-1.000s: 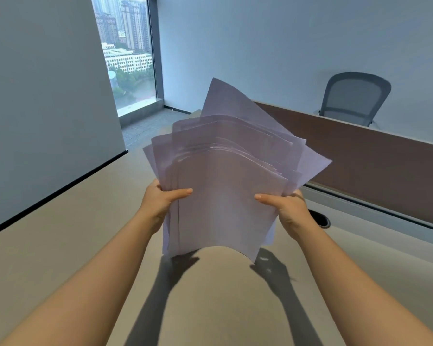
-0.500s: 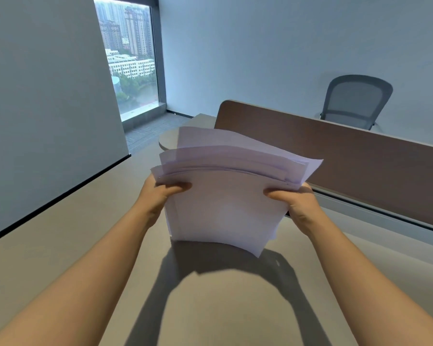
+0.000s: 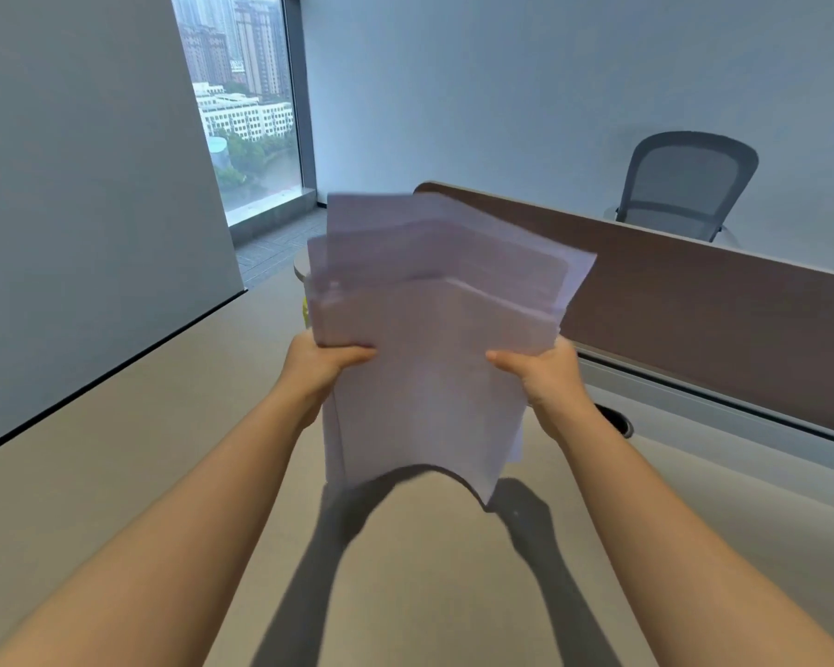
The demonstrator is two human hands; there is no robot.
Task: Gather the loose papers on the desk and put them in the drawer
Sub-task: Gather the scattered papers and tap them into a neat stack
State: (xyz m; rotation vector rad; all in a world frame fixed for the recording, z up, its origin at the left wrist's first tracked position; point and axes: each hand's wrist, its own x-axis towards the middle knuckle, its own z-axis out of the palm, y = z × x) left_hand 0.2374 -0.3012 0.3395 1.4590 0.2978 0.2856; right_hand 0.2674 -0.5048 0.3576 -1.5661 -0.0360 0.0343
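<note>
Holding item: stack of papers [image 3: 429,358], raised upright above the bench [image 3: 116,474], sheets unevenly aligned, upper edges staggered and blurred, lower edge curling and clear of the bench surface. Left hand [image 3: 316,365]: clenched on the stack's left edge, thumb laid across the front sheet, forearm extended forward. Right hand [image 3: 545,377]: clenched on the right edge, thumb on the front, fingers hidden behind the sheets, forearm extended likewise. Shadows of both arms and the stack cast on the bench below. Brown partition [image 3: 694,300] behind the stack; grey mesh chair [image 3: 684,185] beyond it. Window [image 3: 246,108] at far left.
</note>
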